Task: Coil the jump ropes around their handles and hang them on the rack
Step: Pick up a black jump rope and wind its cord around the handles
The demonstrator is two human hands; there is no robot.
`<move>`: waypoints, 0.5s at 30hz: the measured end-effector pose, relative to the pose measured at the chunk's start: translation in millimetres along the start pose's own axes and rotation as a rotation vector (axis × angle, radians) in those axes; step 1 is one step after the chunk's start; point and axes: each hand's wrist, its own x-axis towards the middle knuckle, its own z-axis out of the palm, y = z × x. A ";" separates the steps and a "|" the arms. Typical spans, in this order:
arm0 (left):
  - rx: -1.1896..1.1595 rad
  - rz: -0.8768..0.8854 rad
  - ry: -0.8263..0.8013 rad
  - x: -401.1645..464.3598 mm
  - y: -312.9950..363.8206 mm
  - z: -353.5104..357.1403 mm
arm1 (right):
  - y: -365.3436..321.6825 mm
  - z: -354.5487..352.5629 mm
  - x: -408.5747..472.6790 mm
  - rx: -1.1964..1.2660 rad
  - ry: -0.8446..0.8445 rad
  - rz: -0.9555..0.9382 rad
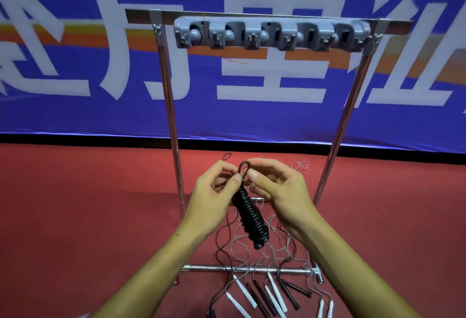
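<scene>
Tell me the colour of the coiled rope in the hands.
Black, clearest in the head view.

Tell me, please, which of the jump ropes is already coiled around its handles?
The black jump rope held up between the left hand and right hand; the others lie loose on the red floor, uncoiled.

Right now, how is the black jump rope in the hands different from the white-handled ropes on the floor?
The black jump rope is wound in tight coils around its handles, while the white-handled ropes lie uncoiled, their thin cords loose and tangled. The black one is held up by the left hand and right hand, pinching a small loop at its top; the white-handled ones rest on the red floor. Neither hangs on the rack yet.
</scene>
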 end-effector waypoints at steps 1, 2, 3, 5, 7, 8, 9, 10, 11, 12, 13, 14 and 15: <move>-0.005 0.004 0.020 1.8 2.8 -3.2 | -3.0 6.7 3.6 -0.013 0.006 -0.011; -0.012 0.011 0.040 4.1 6.7 -7.4 | -6.1 14.4 8.1 -0.021 0.008 -0.023; -0.021 0.020 0.052 6.9 11.3 -11.5 | -9.1 22.2 13.3 -0.028 0.009 -0.033; -0.058 0.033 0.077 14.1 22.0 -21.2 | -14.4 37.5 25.1 -0.032 0.024 -0.044; -0.079 0.048 0.110 25.0 34.9 -33.2 | -21.6 53.7 39.0 -0.015 0.051 -0.035; -0.078 0.060 0.122 31.9 41.3 -39.7 | -25.7 62.5 46.3 -0.003 0.059 -0.037; -0.070 0.071 0.135 40.8 46.6 -47.1 | -29.8 71.8 54.4 0.009 0.064 -0.046; -0.062 0.082 0.152 50.3 51.9 -54.1 | -34.7 81.3 62.9 0.016 0.068 -0.057; -0.054 0.092 0.174 60.6 56.4 -61.1 | -39.6 90.7 71.9 0.022 0.073 -0.067; -0.049 0.102 0.197 71.5 61.4 -67.9 | -45.4 99.9 81.9 0.029 0.081 -0.073; -0.046 0.117 0.218 82.7 67.1 -74.1 | -51.4 108.9 92.8 0.042 0.087 -0.074; -0.043 0.133 0.232 93.5 73.8 -80.3 | -58.1 117.5 103.8 0.057 0.091 -0.073; -0.042 0.146 0.240 104.4 81.8 -85.8 | -64.9 126.0 116.1 0.074 0.096 -0.072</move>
